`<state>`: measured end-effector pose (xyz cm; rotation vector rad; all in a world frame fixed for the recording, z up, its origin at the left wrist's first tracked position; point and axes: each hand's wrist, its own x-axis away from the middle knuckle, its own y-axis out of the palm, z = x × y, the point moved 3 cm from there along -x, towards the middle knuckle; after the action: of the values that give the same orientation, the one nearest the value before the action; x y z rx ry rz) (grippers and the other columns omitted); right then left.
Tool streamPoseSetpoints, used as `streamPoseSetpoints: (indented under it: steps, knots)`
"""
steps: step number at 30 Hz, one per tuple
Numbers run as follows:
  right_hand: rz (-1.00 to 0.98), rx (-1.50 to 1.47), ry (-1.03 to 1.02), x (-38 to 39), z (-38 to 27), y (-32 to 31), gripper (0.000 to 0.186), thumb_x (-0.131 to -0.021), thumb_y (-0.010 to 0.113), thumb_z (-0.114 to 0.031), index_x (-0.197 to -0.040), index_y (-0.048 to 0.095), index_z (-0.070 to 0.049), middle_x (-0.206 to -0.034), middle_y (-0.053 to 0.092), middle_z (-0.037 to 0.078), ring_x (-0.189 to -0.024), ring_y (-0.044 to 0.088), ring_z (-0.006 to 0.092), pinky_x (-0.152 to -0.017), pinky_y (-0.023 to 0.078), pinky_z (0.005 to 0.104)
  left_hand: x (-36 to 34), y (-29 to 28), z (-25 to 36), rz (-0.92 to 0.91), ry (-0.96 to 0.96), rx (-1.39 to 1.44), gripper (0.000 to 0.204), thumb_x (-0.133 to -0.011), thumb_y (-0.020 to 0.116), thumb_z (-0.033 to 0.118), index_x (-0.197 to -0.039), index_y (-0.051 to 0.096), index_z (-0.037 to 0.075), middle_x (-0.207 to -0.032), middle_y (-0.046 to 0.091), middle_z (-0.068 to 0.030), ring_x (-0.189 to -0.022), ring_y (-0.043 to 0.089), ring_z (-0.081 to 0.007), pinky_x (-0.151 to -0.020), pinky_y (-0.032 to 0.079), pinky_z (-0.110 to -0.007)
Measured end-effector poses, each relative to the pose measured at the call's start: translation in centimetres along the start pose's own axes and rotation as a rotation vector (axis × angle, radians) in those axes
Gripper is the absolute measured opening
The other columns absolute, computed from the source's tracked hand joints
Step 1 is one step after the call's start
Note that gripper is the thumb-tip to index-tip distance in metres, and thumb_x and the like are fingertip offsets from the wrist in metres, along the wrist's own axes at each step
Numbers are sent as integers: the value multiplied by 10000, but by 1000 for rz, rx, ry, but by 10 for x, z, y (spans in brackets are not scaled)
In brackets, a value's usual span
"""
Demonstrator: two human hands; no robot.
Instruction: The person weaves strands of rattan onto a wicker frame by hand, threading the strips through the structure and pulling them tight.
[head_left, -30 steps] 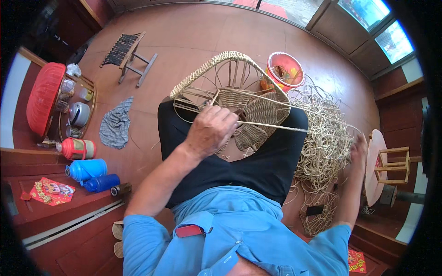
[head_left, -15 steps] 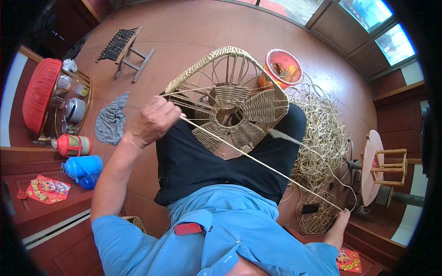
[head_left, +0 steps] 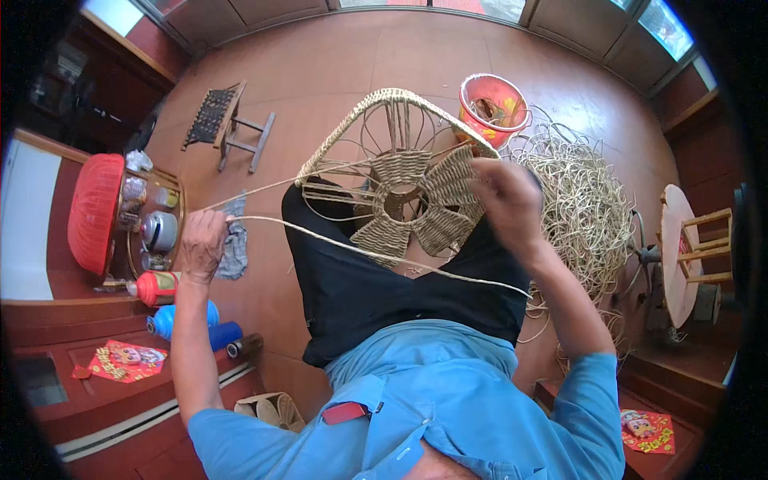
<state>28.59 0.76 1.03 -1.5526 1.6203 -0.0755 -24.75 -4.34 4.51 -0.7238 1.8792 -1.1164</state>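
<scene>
Reddish-brown floor, low dark stool, red wall, bright window upper right

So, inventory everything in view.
woven piece: one, tan, centre
cord: two runs, pale, left-centre
cord heap: one, tan, right
bucket: one, red, upper right
webbed stool: one, dark, upper left
round stand: one, pale, right
cloth: one, grey, left
dome cover: one, red, left
flasks: four, red, blue, dark, left
papers: two, red, lower left, lower right
trousers: one, black, centre
shirt: one, blue, bottom
left hand: one, bare, holding cord
right hand: one, blurred, right
</scene>
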Motion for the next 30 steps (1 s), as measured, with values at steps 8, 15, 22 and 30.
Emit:
streamPoseSetpoints:
  steps: [8, 15, 22, 30]
  knots:
    - [-255, 69, -138, -76, -67, 121, 188, -982, 733, -220, -1011, 595, -95, -887, 697, 113, -893, 679, 347, -820, 556, 489, 26, -24, -12, -47, -87, -45, 128, -983, 685, 125, -948, 586, 52, -888, 573, -164, -909, 601, -378, -821, 488, -493]
    - [-121, -70, -81, -76, -64, 132, 200, -928, 779, -228, -979, 614, -128, -804, 688, 94, -870, 719, 317, -756, 559, 492, 62, -27, -44, -136, -131, -97, 129, -1040, 650, 163, -995, 631, 44, -925, 606, -178, -947, 623, -397, -848, 501, -498]
    - [49, 50, -74, -77, -69, 142, 180, -905, 705, -149, -1046, 599, -111, -698, 666, 92, -750, 735, 321, -693, 580, 478, 209, -65, -175, -265, -816, 9, 271, -1013, 679, 226, -1094, 697, -32, -997, 698, -253, -983, 665, -449, -894, 518, -537]
    - [84, 140, -117, -77, -73, 151, 460, -830, 728, -98, -1265, 576, -106, -726, 668, 66, -696, 726, 277, -672, 566, 416, 352, -76, -254, -1206, -1205, -3, 368, -892, 818, 267, -1101, 743, -26, -995, 770, -194, -851, 732, -333, -812, 573, -452]
